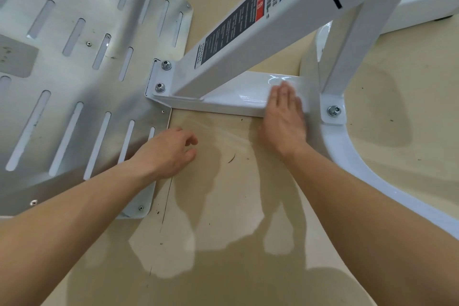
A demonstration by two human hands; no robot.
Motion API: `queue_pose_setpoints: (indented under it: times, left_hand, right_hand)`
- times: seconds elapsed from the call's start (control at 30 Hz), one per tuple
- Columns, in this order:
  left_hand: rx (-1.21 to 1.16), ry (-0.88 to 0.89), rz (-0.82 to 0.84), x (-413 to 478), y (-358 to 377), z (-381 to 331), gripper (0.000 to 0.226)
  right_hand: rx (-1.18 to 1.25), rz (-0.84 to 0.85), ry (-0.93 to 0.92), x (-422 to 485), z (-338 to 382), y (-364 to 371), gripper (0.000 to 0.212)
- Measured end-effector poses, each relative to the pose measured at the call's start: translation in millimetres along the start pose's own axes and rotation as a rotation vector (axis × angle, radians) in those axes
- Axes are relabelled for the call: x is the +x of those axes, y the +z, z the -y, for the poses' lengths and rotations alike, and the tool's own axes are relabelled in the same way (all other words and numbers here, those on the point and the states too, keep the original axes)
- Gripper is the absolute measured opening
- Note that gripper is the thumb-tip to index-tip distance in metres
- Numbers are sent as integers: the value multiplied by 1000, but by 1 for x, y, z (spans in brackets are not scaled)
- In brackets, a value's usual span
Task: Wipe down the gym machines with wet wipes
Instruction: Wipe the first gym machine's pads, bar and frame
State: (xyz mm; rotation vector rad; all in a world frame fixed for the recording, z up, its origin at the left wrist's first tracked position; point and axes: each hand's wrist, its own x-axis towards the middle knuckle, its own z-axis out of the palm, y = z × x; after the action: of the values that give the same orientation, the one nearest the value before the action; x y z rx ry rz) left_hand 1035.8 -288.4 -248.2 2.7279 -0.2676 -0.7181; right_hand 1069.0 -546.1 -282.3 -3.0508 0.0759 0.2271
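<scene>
My right hand [283,117] lies flat with straight fingers on the low white frame bar [231,99] of the gym machine, pressing a white wet wipe [304,97] that shows blurred at my fingertips. The bar looks glossy and wet just left of the hand. My left hand [166,151] hovers by the corner of the slotted metal foot plate [82,77], fingers loosely curled and holding nothing.
A sloping white beam [273,20] with a dark instruction label [231,25] crosses above the bar. A white upright post [347,52] and a curved white base tube [367,171] stand to the right. Bolts fix the joints. Beige floor with dirt specks lies below.
</scene>
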Motion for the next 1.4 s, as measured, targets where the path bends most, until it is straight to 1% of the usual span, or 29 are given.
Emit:
queue_pose_setpoints:
  times: [0.03,0.07,0.1,0.2,0.3,0.43,0.53,0.6,0.7,0.77,0.83,0.93,1.0,1.07,1.23,1.4]
  left_hand:
    - [8,-3,2,0,0,1,30]
    - [17,-6,0,0,-1,2,30]
    - [24,-9,-5,1,-1,2,30]
    - [27,-16,-36,3,-4,-1,30]
    - [-13,-27,-68,5,-8,-5,31]
    - [-172,-26,-181,6,-9,-10,29]
    - [-420,-3,-177,0,-5,-13,41]
    - [-546,40,-195,-5,-2,-14,41]
    - [-692,20,-306,-8,-2,-16,21]
    - [-723,-21,-350,-7,-4,-15,12]
    - [-729,-86,-389,-2,-5,-13,8]
    - [-760,-276,-513,16,-7,-5,13]
    - [-760,-409,-587,33,-10,2,16]
    - [-711,-515,-631,49,-14,7,17]
    - [-722,-660,-747,67,-9,1,13]
    - [-769,-701,-808,72,-8,7,8]
  right_hand:
    - [22,-35,71,-6,-5,4,76]
    - [34,-57,89,-12,-8,7,75]
    - [43,-64,58,-16,-7,8,74]
    - [132,-67,-161,-15,0,1,69]
    - [211,-123,-344,-7,11,-9,60]
    - [274,-105,-456,-16,35,-17,51]
    - [414,-132,-537,-33,57,-18,36]
    - [529,-157,-521,-41,68,-19,23]
    - [631,-178,-481,-44,77,-21,14]
    - [656,-185,-453,-43,79,-20,10]
    - [645,-168,-398,-40,80,-18,14]
    - [593,-110,-308,-38,77,-17,28]
    - [585,-62,-255,-38,73,-17,31]
    - [579,-20,-226,-38,71,-17,31]
    - [564,24,-232,-35,74,-12,28]
    - [596,50,-218,-31,75,-3,28]
